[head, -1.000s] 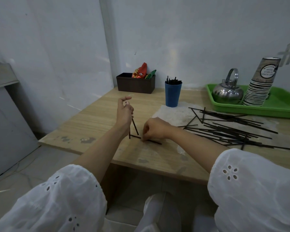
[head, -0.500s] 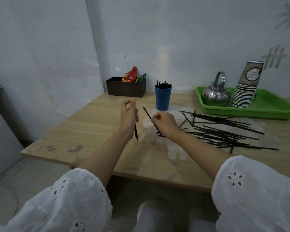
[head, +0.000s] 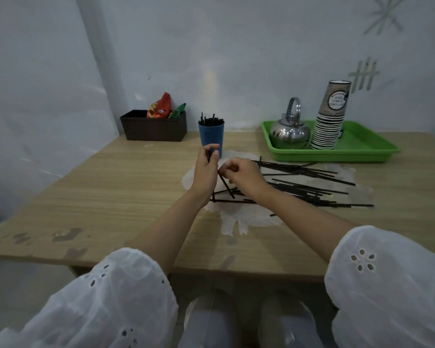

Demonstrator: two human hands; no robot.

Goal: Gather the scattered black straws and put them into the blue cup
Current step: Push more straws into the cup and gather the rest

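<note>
The tabletop (head: 126,187) is showing matt wood grain, with a rough, pale worn patch (head: 246,217) breaking its finish. The kettle (head: 289,133) is gleaming as polished metal on the smooth green plastic tray (head: 362,144), beside stacked paper cups (head: 329,121). The blue cup (head: 210,136) and black straws (head: 307,182) are looking matt. The sleeves (head: 111,297) are showing white eyelet cloth.

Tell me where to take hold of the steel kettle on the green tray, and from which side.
Grip the arched handle, which stands upright over the kettle, and come down on it from above. The round, smooth body offers no good hold, and the stack of paper cups stands close beside it.
</note>
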